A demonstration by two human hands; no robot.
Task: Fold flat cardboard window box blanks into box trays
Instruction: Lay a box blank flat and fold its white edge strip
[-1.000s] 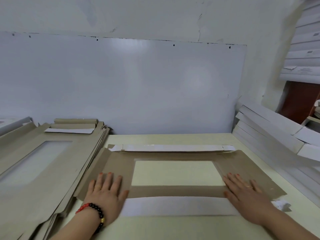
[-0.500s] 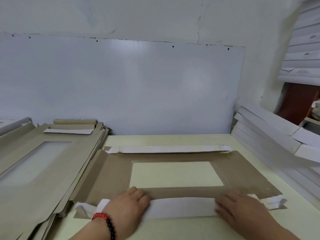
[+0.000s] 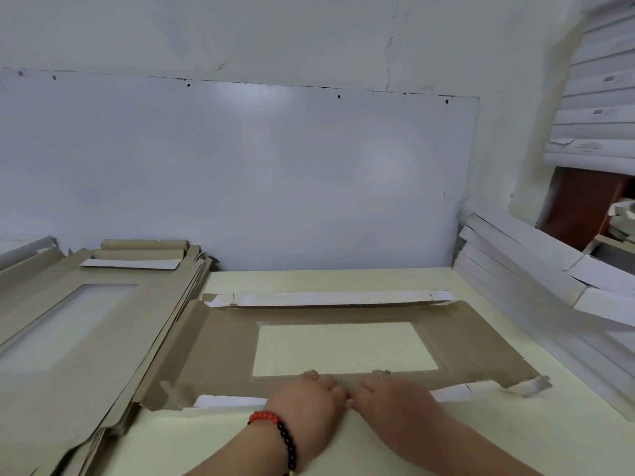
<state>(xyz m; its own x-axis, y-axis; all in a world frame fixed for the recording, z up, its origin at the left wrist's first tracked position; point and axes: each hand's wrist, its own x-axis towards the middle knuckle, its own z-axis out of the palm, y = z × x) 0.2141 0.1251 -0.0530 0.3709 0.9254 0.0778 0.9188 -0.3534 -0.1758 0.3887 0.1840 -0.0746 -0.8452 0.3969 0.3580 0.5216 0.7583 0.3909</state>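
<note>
A brown cardboard window box blank [image 3: 213,352] lies flat on the pale table [image 3: 378,280], its rectangular window in the middle. The far flap [image 3: 330,298] is folded over, white side up. The white near flap [image 3: 230,401] is folded onto the blank too. My left hand [image 3: 305,398], with a red and black bead bracelet, and my right hand [image 3: 391,398] sit side by side at the middle of that near flap. Their fingers are bent down over it and the thumbs touch. The fingertips are hidden behind the knuckles.
A stack of flat brown blanks [image 3: 68,338] lies at the left, overlapping the table edge. Long white folded boxes [image 3: 522,269] lean in a pile at the right. A white board [image 3: 240,173] stands against the wall behind the table.
Both hands have slid inward along the near flap from the blank's two ends and now meet at its middle. The flap's ends have sprung up slightly at the corners.
</note>
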